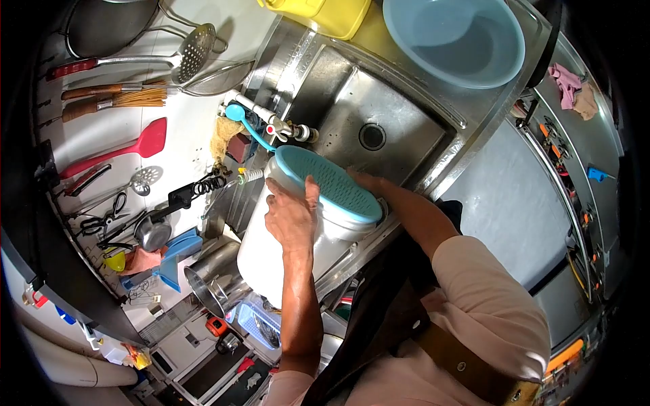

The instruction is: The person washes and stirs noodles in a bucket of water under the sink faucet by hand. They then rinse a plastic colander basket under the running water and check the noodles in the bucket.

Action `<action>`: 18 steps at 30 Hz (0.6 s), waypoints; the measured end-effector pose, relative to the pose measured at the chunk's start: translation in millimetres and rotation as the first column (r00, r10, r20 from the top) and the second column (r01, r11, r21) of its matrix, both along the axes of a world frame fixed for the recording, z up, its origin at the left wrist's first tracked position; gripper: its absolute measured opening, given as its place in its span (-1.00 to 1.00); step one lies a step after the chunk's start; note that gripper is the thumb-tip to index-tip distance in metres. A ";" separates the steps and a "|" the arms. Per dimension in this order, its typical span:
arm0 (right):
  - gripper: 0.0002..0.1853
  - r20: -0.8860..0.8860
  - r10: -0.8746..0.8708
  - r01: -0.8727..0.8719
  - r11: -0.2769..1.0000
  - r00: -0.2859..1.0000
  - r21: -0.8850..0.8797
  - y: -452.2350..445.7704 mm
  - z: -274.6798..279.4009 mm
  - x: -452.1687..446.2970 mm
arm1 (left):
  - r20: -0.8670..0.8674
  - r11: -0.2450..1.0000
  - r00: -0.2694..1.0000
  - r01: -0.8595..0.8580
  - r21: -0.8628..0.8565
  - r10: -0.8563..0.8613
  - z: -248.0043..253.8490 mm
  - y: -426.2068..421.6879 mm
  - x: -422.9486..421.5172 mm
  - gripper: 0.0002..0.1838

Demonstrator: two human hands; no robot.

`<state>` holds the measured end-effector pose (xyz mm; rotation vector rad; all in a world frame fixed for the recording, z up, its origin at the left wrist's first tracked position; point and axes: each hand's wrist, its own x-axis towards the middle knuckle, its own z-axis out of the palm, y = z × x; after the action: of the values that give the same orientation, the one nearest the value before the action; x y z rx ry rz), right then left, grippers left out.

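A light-blue perforated colander lies across the mouth of a large white bucket, beside the sink. My left hand holds the near side of the colander's rim, its thumb over the edge and its other fingers against the bucket. At the sink side, my right hand is closed on the colander's far rim, with its fingertips partly hidden. The steel sink lies just beyond, with a round drain in its floor. A blue-handled utensil rests near the tap.
A big blue basin and a yellow container stand past the sink. Ladles, whisks and a red spatula hang on the left wall. A steel pot is left of the bucket. A grey worktop lies to the right.
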<state>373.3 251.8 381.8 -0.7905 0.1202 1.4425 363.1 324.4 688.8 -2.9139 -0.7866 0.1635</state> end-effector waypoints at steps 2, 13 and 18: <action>-0.31 -0.027 -0.015 0.015 1.000 1.000 0.020 4.0 -12.2 -3.7 | -0.004 1.000 1.000 -0.002 -0.005 0.002 0.4 -0.2 0.7 0.00; -0.24 -0.024 -0.014 0.015 0.999 1.000 0.039 5.6 -27.5 -9.0 | -0.005 1.000 1.000 0.005 -0.004 -0.005 -1.0 0.7 2.2 -0.01; -0.22 -0.011 0.015 -0.015 1.000 1.000 0.027 6.0 -24.5 -6.8 | 0.002 1.000 1.000 0.018 0.016 -0.018 -3.8 2.2 1.2 0.00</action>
<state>366.5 257.9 357.3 -0.7625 0.1037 1.4598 364.4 326.6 685.0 -2.9055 -0.7587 0.1518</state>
